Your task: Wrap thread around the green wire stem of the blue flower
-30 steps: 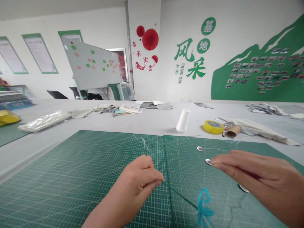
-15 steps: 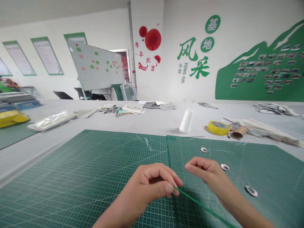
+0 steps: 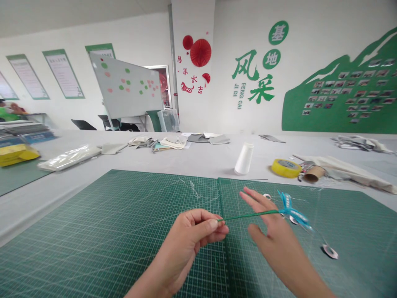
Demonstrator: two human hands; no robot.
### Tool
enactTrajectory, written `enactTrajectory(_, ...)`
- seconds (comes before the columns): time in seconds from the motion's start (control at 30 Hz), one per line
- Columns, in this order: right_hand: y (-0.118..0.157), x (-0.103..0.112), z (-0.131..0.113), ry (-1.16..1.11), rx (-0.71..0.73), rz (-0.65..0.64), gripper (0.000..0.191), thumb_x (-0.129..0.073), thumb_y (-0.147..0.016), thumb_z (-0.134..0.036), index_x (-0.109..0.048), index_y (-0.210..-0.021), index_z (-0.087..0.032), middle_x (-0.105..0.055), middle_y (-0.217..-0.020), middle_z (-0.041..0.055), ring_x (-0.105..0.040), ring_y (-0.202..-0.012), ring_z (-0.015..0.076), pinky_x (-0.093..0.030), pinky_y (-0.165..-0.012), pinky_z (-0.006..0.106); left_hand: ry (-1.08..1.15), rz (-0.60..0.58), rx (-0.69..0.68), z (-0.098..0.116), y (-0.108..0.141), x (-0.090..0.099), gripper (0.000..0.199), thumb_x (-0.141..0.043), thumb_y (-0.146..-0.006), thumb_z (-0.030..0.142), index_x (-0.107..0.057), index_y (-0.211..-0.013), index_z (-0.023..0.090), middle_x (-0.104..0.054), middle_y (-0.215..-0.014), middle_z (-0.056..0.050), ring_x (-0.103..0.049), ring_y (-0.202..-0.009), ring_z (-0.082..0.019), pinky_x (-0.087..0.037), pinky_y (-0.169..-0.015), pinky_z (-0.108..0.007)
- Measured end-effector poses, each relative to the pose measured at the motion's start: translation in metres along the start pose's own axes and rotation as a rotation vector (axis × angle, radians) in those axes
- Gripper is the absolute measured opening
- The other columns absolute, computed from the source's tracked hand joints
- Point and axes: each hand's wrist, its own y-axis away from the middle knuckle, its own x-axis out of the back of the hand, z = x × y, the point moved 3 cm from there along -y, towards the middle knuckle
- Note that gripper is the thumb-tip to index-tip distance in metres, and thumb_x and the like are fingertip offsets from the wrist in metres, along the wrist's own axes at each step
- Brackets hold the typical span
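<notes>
A thin green stem [image 3: 242,216] is pinched by its left end between the thumb and fingers of my left hand [image 3: 192,236]. Bright blue looped petals with white bead-like dots form an artificial flower [image 3: 288,203] at the stem's right end. My right hand [image 3: 276,236] is open, thumb and fingers spread, with the stem crossing over it just short of the petals. Whether the palm touches the stem I cannot tell. Both hands are above a green cutting mat [image 3: 149,207]. A small pale ring-shaped piece with thread [image 3: 329,251] lies right of my right hand.
Behind the mat stand a white thread cone [image 3: 244,159], a yellow tape roll [image 3: 285,168] and a cardboard tube [image 3: 314,174]. Fabric scraps [image 3: 173,142] lie along the far table. A plastic-wrapped pack [image 3: 70,158] and a yellow packet [image 3: 17,154] are at left. A person [image 3: 9,111] is far left.
The stem has swung from slanting down right to nearly level, bringing the blue flower into view. My right hand has opened from curled fingers; my left keeps its pinch.
</notes>
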Motion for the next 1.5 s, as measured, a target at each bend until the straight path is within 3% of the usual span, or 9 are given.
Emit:
enactTrajectory(0.07,0.005,-0.010,-0.016,-0.260,0.008,-0.116,0.060,-0.044,-0.073,-0.013,-0.051,-0.133,-0.022,-0.053,-0.139,0.0099,-0.047,-0.130,0.0250,-0.040,-0.103,0.048,-0.010,-0.008,-0.011,0.000,-0.001,0.000,0.011,-0.073,-0.078,0.023,-0.072,-0.080,0.012,-0.072,-0.084,-0.006,-0.067,-0.083,-0.016,-0.051,-0.085,-0.030)
enactTrajectory(0.13,0.014,-0.025,-0.028,-0.487,-0.044,-0.270,0.044,-0.046,-0.081,-0.020,-0.052,-0.124,-0.022,-0.069,-0.111,0.0090,-0.068,-0.095,0.0217,-0.055,-0.079,0.038,-0.041,-0.004,-0.038,0.000,-0.002,0.001,0.011,-0.072,-0.079,0.024,-0.072,-0.078,0.013,-0.072,-0.083,-0.006,-0.067,-0.083,-0.016,-0.051,-0.085,-0.030)
enactTrajectory(0.2,0.023,-0.034,-0.034,-0.467,-0.092,-0.278,0.020,-0.042,-0.091,-0.027,-0.055,-0.106,-0.022,-0.068,-0.077,0.0014,-0.065,-0.062,0.0161,-0.053,-0.058,0.029,-0.100,0.046,-0.080,0.001,-0.002,0.003,0.010,-0.072,-0.078,0.024,-0.072,-0.078,0.014,-0.072,-0.081,-0.005,-0.067,-0.082,-0.017,-0.050,-0.084,-0.030)
enactTrajectory(0.27,0.032,-0.036,-0.037,-0.294,-0.034,-0.188,0.017,-0.038,-0.097,-0.030,-0.053,-0.093,-0.023,-0.059,-0.065,-0.0035,-0.057,-0.052,0.0130,-0.046,-0.052,0.024,-0.170,0.105,-0.118,0.002,-0.003,0.005,0.010,-0.071,-0.077,0.024,-0.073,-0.078,0.015,-0.072,-0.081,-0.005,-0.067,-0.081,-0.017,-0.051,-0.084,-0.031)
enactTrajectory(0.43,0.041,-0.029,-0.043,0.236,0.394,0.029,0.026,-0.031,-0.098,-0.019,-0.052,-0.082,-0.023,-0.058,-0.063,-0.0023,-0.057,-0.046,0.0136,-0.036,-0.045,0.025,-0.360,0.168,-0.198,0.005,-0.001,0.002,0.009,-0.066,-0.079,0.022,-0.073,-0.078,0.016,-0.072,-0.086,-0.006,-0.068,-0.081,-0.020,-0.053,-0.080,-0.033)
enactTrajectory(0.57,0.037,-0.024,-0.052,0.627,0.537,0.011,0.026,-0.037,-0.085,-0.004,-0.055,-0.086,-0.023,-0.057,-0.060,-0.0018,-0.059,-0.044,0.0167,-0.032,-0.044,0.030,-0.574,0.205,-0.307,0.006,0.002,0.000,0.012,-0.061,-0.083,0.019,-0.073,-0.082,0.020,-0.073,-0.087,-0.004,-0.068,-0.081,-0.021,-0.052,-0.078,-0.034)
enactTrajectory(0.83,0.031,0.005,-0.074,0.662,0.699,-0.040,0.030,-0.041,-0.074,-0.002,-0.057,-0.089,-0.023,-0.061,-0.061,-0.0006,-0.059,-0.049,0.0178,-0.036,-0.048,0.031,-1.202,0.160,-0.647,0.009,0.012,-0.003,0.022,-0.048,-0.094,0.018,-0.070,-0.090,0.020,-0.067,-0.084,-0.005,-0.060,-0.077,-0.018,-0.046,-0.070,-0.030)
enactTrajectory(1.13,0.020,0.049,-0.066,0.594,0.697,-0.090,0.030,-0.040,-0.084,-0.006,-0.064,-0.086,-0.024,-0.062,-0.061,0.0014,-0.058,-0.050,0.0182,-0.040,-0.048,0.030,-1.538,0.141,-0.860,0.023,0.017,-0.004,0.024,-0.045,-0.090,0.006,-0.067,-0.087,0.015,-0.042,-0.075,-0.003,-0.042,-0.071,-0.017,-0.032,-0.060,-0.029)
enactTrajectory(1.5,0.001,0.072,-0.034,0.154,0.336,-0.254,0.021,-0.054,-0.091,-0.029,-0.072,-0.081,-0.029,-0.065,-0.064,-0.0008,-0.060,-0.055,0.0156,-0.045,-0.051,0.026,-1.509,-0.113,-0.591,0.035,0.019,0.002,0.027,-0.045,-0.094,0.013,-0.061,-0.072,0.017,-0.042,-0.078,-0.001,-0.044,-0.075,-0.015,-0.032,-0.062,-0.028)
